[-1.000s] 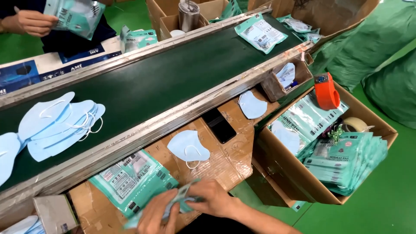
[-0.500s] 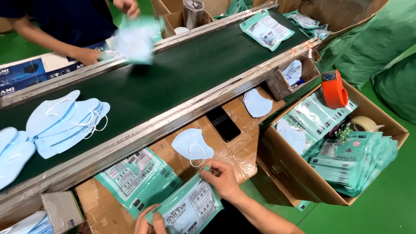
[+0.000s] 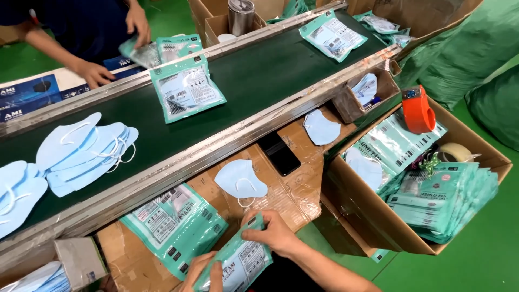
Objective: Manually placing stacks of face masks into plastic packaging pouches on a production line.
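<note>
Teal mask pouch (image 3: 238,265) is held at the bottom edge of the view, tilted, over the near edge of the cardboard work surface (image 3: 292,194); right hand (image 3: 273,235) is closed on its upper end, fingers curled over the top edge, thumb side underneath not visible; left hand (image 3: 204,270) is closed on its lower left side, fingers wrapped round the pouch edge, partly cut off by the frame.

Stack of flat teal pouches (image 3: 173,224) is lying on the cardboard just left of the held pouch; single light blue mask (image 3: 240,179) is lying on the cardboard just above the right hand, not touched; black phone (image 3: 279,153) is lying beside it, near the belt rail; second loose blue mask (image 3: 321,127) is further right.

Dark green conveyor belt (image 3: 259,81) runs diagonally behind the work surface; pile of blue masks (image 3: 84,151) is on its left part; one filled pouch (image 3: 186,89) is on the belt mid-way, another (image 3: 331,35) at the far end.

Open carton (image 3: 378,227) at right is filled with finished pouches (image 3: 443,200); orange tape dispenser (image 3: 417,110) and a tape roll (image 3: 453,153) are resting in it.

Co-worker's hands (image 3: 138,21) across the belt are holding a pouch; kept apart from the person's own.
</note>
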